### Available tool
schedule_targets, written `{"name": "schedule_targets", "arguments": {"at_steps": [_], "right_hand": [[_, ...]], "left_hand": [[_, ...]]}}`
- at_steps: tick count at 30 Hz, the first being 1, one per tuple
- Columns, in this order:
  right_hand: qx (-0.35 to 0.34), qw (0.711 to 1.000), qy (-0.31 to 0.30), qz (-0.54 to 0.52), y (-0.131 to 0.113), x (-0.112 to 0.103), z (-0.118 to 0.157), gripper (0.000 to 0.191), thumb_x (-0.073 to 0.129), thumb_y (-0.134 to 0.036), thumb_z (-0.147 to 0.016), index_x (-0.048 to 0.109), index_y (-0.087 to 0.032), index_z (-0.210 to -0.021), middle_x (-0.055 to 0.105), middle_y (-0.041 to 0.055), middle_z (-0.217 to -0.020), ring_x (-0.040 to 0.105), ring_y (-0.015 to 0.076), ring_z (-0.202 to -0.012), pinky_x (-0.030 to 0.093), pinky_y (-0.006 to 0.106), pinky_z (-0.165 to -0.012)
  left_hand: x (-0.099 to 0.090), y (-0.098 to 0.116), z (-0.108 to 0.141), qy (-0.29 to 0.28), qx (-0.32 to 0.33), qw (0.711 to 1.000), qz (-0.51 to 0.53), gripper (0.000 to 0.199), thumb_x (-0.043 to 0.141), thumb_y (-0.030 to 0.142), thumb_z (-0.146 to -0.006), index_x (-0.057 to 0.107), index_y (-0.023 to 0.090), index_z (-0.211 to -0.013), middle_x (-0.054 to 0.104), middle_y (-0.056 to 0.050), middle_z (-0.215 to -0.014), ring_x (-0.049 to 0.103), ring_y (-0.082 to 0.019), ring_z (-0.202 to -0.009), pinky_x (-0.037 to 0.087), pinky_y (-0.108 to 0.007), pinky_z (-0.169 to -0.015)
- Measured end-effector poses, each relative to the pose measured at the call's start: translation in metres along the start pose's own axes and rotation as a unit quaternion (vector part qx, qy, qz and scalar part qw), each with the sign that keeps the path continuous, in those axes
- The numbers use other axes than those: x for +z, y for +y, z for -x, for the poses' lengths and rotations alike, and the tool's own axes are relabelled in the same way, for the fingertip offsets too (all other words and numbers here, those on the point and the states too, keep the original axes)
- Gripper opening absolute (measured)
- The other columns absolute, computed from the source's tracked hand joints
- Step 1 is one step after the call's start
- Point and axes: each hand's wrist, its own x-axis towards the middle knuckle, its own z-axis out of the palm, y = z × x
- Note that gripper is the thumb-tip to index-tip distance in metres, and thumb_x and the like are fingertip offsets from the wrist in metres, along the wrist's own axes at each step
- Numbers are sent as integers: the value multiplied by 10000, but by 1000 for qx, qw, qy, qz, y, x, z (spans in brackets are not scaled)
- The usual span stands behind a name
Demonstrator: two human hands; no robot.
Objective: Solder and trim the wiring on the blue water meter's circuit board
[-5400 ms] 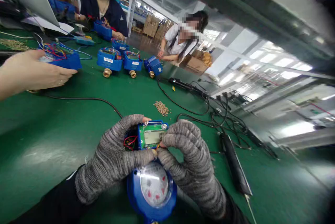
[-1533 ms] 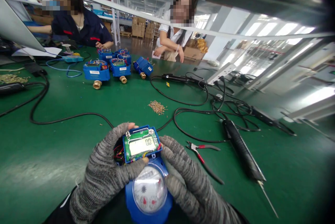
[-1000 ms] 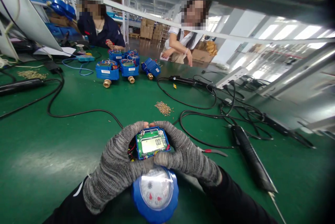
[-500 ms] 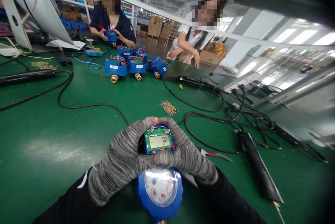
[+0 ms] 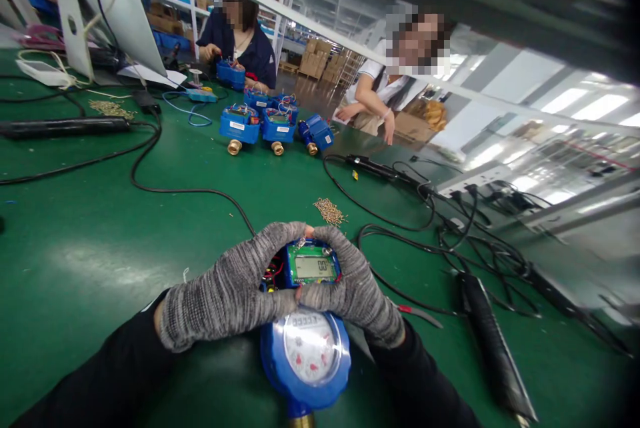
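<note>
A blue water meter (image 5: 280, 355) stands at the lower centre of the frame, its round dial with red pointers facing up and a brass fitting (image 5: 303, 420) at the bottom edge. Just above the dial, a blue-cased LCD module (image 5: 315, 267) reads zeros on its green board. The left hand (image 5: 230, 285) and the right hand (image 5: 357, 285), both in grey fingerless gloves, grip this module from either side, fingers along its top edge and thumbs meeting below. Red wires (image 5: 273, 273) show at its left.

Beyond lies a pile of small brass-coloured screws (image 5: 330, 212) on the green tabletop (image 5: 100, 241). A red tool handle (image 5: 420, 315) and a black electric screwdriver (image 5: 493, 341) lie at lower right. Blue meter units (image 5: 240, 127) with brass fittings cluster at upper centre; behind them, a co-worker in a dark top (image 5: 255, 55) holds another blue unit (image 5: 231, 73).
</note>
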Motion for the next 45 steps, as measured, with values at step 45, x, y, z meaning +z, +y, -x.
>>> {"name": "schedule_targets", "arguments": {"at_steps": [45], "right_hand": [[2,992,19,122,2,-5,5,609,886,-418,-678,557,-302,-1177,567,13,-1070,585,194,-897,530,311,-764]], "left_hand": [[-6,0,4,162,-130,978,-29,154,617,318,-877,680,199,-951,695,-80,-1170,647,-252,-1113,501,-468,-1038]]}}
